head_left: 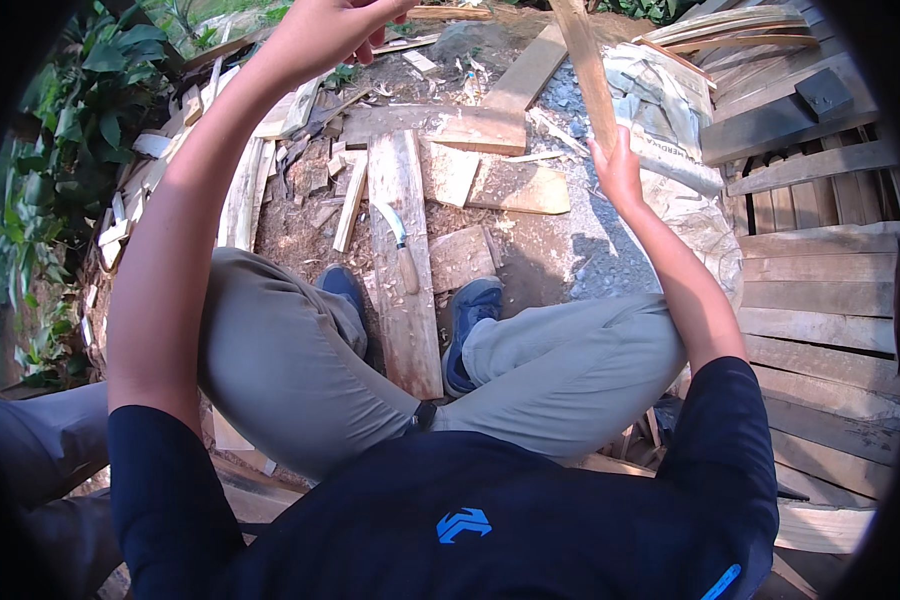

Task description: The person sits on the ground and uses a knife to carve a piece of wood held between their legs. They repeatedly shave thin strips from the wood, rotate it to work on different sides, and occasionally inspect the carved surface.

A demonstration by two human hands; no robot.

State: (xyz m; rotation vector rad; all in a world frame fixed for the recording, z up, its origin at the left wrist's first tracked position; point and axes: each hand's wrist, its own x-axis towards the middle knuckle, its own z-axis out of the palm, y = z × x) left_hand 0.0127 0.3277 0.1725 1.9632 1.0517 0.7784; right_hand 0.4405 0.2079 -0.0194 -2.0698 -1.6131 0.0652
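One long wooden stick [582,65] stands up at 1 o'clock, and the right hand [620,172] holds it tight near its bottom end. The left hand [335,35] is at 11 o'clock with bent fingers. The top edge cuts it off, so I cannot tell if it holds anything. Close to the middle, a knife [407,265] with a bent blade and a wood handle lies on a long board [402,335]. This board runs between two blue shoes [474,315]. A whitish sack [685,208] is at 2 o'clock, lots of planks [820,296] at 3, and green leaves [85,115] at 10.
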